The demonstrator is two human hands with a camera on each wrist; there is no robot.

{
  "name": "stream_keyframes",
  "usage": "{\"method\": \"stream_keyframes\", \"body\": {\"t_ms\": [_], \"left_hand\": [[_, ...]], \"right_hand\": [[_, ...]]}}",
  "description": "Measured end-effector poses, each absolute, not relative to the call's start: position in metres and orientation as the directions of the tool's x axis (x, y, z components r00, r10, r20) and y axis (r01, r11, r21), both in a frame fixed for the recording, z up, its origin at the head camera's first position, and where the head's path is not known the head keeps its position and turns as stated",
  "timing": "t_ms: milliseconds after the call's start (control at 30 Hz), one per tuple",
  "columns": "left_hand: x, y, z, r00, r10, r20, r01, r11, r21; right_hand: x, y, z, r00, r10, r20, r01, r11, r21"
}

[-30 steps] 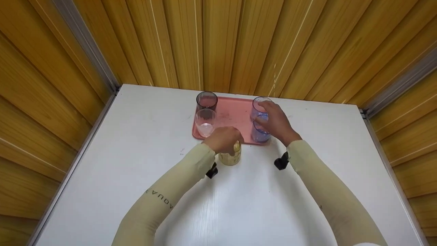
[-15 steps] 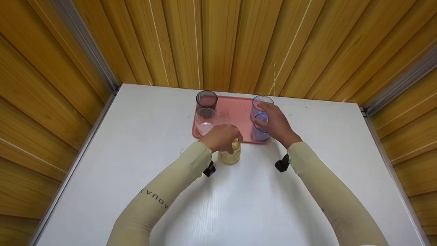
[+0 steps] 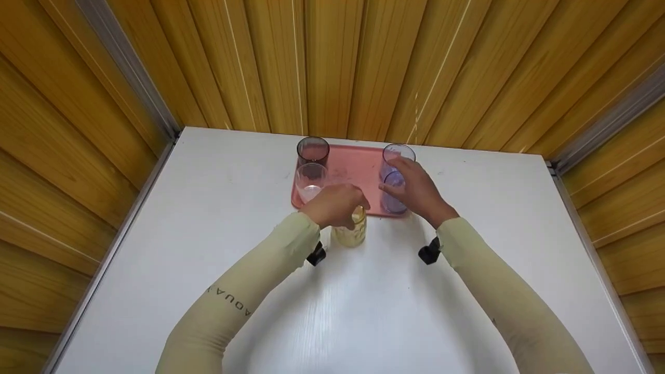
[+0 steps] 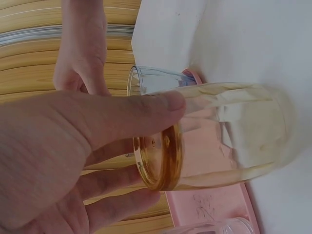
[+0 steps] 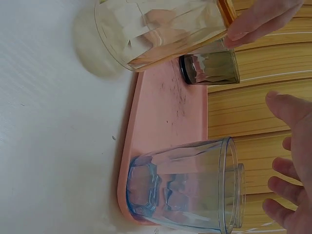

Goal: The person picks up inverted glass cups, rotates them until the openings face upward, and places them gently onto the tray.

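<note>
A pale amber drinking glass (image 3: 349, 237) is gripped at its rim by my left hand (image 3: 335, 203), just in front of the pink tray (image 3: 358, 171). In the left wrist view, my thumb lies along the near side of the amber glass (image 4: 219, 136), with the fingers on the far side. My right hand (image 3: 420, 192) hovers over two blue-tinted glasses on the tray's right side. In the right wrist view its fingers are spread, apart from the rim of the front blue glass (image 5: 180, 185).
A smoky dark glass (image 3: 313, 150) and a clear glass (image 3: 310, 179) stand on the tray's left side. The tray lies on a white table (image 3: 234, 192) near its back edge, against a wood-panelled wall (image 3: 332, 67). Panelled walls also flank both sides.
My left hand and the amber glass have shifted slightly toward the tray. My right hand's fingers have spread, its thumb moving left away from the front blue glass.
</note>
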State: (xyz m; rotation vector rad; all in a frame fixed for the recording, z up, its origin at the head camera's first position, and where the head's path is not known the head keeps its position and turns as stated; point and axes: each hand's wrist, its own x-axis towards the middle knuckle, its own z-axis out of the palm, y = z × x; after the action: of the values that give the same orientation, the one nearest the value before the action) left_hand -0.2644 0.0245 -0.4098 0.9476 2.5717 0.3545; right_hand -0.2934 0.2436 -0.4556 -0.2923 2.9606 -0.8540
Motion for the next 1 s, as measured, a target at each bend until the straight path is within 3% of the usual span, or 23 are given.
{"method": "stream_keyframes", "body": {"t_ms": [233, 800, 1000], "left_hand": [[-0.265, 0.021, -0.401, -0.701, 0.669, -0.247, 0.577, 0.735, 0.356], [-0.269, 0.015, -0.386, -0.710, 0.686, -0.159, 0.605, 0.710, 0.361], [-0.269, 0.013, -0.383, -0.711, 0.691, -0.131, 0.608, 0.698, 0.378]], "right_hand": [[-0.287, 0.243, -0.454, -0.979, -0.205, -0.014, -0.164, 0.817, -0.553], [-0.268, 0.241, -0.462, -0.933, -0.353, 0.065, -0.327, 0.759, -0.563], [-0.262, 0.238, -0.464, -0.928, -0.371, 0.046, -0.325, 0.741, -0.587]]}}
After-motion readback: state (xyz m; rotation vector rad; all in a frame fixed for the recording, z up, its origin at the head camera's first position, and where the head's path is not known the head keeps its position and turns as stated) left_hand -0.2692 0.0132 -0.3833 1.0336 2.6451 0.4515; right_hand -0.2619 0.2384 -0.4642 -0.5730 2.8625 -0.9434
